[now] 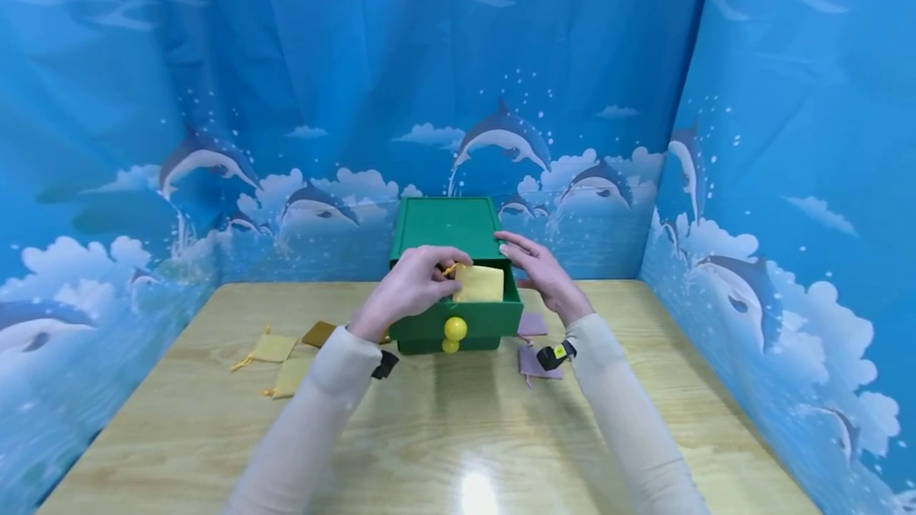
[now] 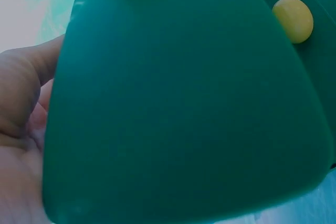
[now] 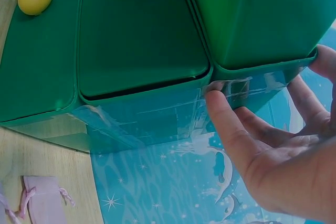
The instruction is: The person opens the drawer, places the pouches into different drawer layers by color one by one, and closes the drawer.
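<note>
A green drawer cabinet (image 1: 447, 225) stands at the back of the table, its top drawer (image 1: 422, 326) pulled out. My left hand (image 1: 418, 280) pinches a pale yellow drawstring pouch (image 1: 481, 283) near its orange cord, at the drawer's opening. In the left wrist view the green drawer front (image 2: 184, 103) covers most of that hand (image 2: 21, 93), and the pouch is hidden. Extended fingers of my right hand (image 1: 540, 272) touch the cabinet's right side; the right wrist view shows this hand (image 3: 283, 156) against the taped clear side wall (image 3: 152, 114), holding nothing.
Yellow pouches (image 1: 273, 348) and a brown pouch (image 1: 319, 333) lie left of the cabinet, partly behind my left sleeve. Purple pouches (image 1: 540, 364) lie to its right. Round yellow knobs (image 1: 455, 329) stick out from the drawer fronts. Blue dolphin-print curtains (image 1: 343, 102) surround the wooden table (image 1: 444, 427).
</note>
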Available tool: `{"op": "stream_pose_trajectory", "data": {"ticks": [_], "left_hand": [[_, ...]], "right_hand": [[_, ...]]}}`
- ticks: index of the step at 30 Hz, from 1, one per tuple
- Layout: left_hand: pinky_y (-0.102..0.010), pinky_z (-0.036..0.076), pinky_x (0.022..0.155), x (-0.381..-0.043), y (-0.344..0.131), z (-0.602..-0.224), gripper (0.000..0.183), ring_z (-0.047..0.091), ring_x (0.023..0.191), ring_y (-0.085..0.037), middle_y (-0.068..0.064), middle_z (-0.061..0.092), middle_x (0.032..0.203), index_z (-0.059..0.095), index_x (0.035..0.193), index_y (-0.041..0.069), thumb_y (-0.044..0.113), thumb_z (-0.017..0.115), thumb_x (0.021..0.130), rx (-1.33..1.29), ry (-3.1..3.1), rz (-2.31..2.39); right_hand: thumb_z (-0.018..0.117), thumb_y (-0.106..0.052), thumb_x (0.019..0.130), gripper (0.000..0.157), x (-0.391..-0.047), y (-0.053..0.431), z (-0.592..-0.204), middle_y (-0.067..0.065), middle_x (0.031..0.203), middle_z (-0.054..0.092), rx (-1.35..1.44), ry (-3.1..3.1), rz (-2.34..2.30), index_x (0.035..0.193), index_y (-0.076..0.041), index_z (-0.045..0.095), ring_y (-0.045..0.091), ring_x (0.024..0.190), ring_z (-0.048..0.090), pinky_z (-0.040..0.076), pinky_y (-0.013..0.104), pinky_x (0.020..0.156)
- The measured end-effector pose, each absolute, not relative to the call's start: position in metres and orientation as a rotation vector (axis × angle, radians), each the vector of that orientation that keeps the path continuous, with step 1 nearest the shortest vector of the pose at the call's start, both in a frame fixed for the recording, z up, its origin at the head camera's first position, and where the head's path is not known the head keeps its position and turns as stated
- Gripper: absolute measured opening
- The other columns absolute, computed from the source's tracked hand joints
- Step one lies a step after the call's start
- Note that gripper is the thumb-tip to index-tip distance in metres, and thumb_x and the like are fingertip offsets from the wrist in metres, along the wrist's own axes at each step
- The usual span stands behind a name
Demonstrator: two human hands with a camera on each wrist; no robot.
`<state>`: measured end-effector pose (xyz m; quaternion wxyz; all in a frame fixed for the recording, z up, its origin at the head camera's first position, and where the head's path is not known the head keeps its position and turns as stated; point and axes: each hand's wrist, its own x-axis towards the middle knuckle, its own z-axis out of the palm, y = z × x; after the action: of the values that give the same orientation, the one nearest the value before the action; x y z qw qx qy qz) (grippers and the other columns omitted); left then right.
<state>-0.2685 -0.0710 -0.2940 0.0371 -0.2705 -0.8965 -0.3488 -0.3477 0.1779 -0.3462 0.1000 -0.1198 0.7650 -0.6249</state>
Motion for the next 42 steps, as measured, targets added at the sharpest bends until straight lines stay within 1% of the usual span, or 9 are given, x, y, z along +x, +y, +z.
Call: {"op": "stream_pose_trajectory", "data": {"ticks": [5,11,14,19,21,24,29,36,42], "left_hand": [[-0.029,0.056,0.070,-0.270,-0.070,-0.298,0.032,0.066,0.075,-0.013,-0.007,0.066,0.106,0.067,0.123,0.016,0.010,0.070,0.091,-0.795,-2.775,-1.083],[-0.027,0.054,0.066,-0.273,-0.067,-0.298,0.031,0.065,0.069,-0.009,-0.004,0.068,0.099,0.067,0.122,0.016,0.010,0.069,0.092,-0.800,-2.793,-1.095],[-0.029,0.055,0.069,-0.274,-0.065,-0.297,0.034,0.067,0.073,-0.011,-0.006,0.069,0.106,0.066,0.126,0.016,0.011,0.068,0.093,-0.825,-2.807,-1.093],[-0.038,0.057,0.084,-0.274,-0.064,-0.299,0.044,0.070,0.094,-0.021,-0.010,0.064,0.127,0.057,0.138,0.016,0.010,0.064,0.095,-0.854,-2.859,-1.055],[-0.040,0.056,0.088,-0.274,-0.064,-0.300,0.045,0.069,0.101,-0.024,-0.012,0.062,0.130,0.056,0.139,0.016,0.009,0.063,0.096,-0.854,-2.865,-1.044],[-0.040,0.056,0.087,-0.274,-0.065,-0.300,0.042,0.069,0.102,-0.026,-0.013,0.062,0.131,0.057,0.138,0.015,0.008,0.061,0.097,-0.854,-2.848,-1.056],[-0.038,0.057,0.084,-0.274,-0.066,-0.299,0.035,0.070,0.097,-0.023,-0.012,0.067,0.122,0.062,0.132,0.012,0.011,0.062,0.097,-0.869,-2.787,-1.070],[-0.031,0.057,0.077,-0.272,-0.070,-0.300,0.030,0.069,0.085,-0.013,-0.004,0.073,0.105,0.068,0.123,0.009,0.022,0.066,0.096,-0.864,-2.686,-1.136],[-0.030,0.054,0.069,-0.270,-0.080,-0.303,0.023,0.066,0.077,-0.016,-0.001,0.072,0.093,0.073,0.111,0.011,0.025,0.067,0.095,-0.809,-2.575,-1.192]], "right_hand": [[0.055,-0.054,0.096,0.051,-0.347,0.177,-0.348,-0.003,0.159,0.028,-0.354,2.262,-1.842,0.143,-0.038,0.047,0.030,0.146,0.027,0.034,0.060,0.110],[0.054,-0.052,0.097,0.049,-0.347,0.178,-0.347,-0.002,0.161,0.026,-0.349,2.262,-1.850,0.143,-0.037,0.047,0.035,0.148,0.023,0.032,0.061,0.111],[0.053,-0.050,0.099,0.050,-0.347,0.178,-0.346,-0.001,0.162,0.023,-0.357,2.245,-1.858,0.145,-0.035,0.045,0.036,0.148,0.021,0.031,0.062,0.111],[0.052,-0.049,0.099,0.050,-0.347,0.178,-0.345,-0.002,0.162,0.022,-0.356,2.231,-1.855,0.146,-0.034,0.044,0.036,0.148,0.021,0.030,0.062,0.112],[0.052,-0.050,0.099,0.051,-0.348,0.177,-0.345,-0.003,0.163,0.021,-0.357,2.231,-1.852,0.147,-0.034,0.044,0.036,0.149,0.020,0.030,0.062,0.112],[0.052,-0.050,0.099,0.051,-0.348,0.177,-0.345,-0.003,0.163,0.021,-0.353,2.227,-1.856,0.146,-0.035,0.044,0.036,0.149,0.020,0.029,0.062,0.112],[0.053,-0.051,0.098,0.050,-0.347,0.176,-0.345,-0.002,0.162,0.023,-0.349,2.229,-1.860,0.145,-0.035,0.045,0.036,0.148,0.022,0.030,0.062,0.112],[0.052,-0.052,0.098,0.051,-0.347,0.176,-0.344,-0.002,0.162,0.023,-0.347,2.251,-1.840,0.146,-0.036,0.045,0.036,0.148,0.022,0.030,0.061,0.112],[0.049,-0.049,0.100,0.051,-0.347,0.177,-0.342,-0.003,0.163,0.020,-0.353,2.240,-1.834,0.149,-0.034,0.041,0.036,0.149,0.019,0.029,0.062,0.113]]}}
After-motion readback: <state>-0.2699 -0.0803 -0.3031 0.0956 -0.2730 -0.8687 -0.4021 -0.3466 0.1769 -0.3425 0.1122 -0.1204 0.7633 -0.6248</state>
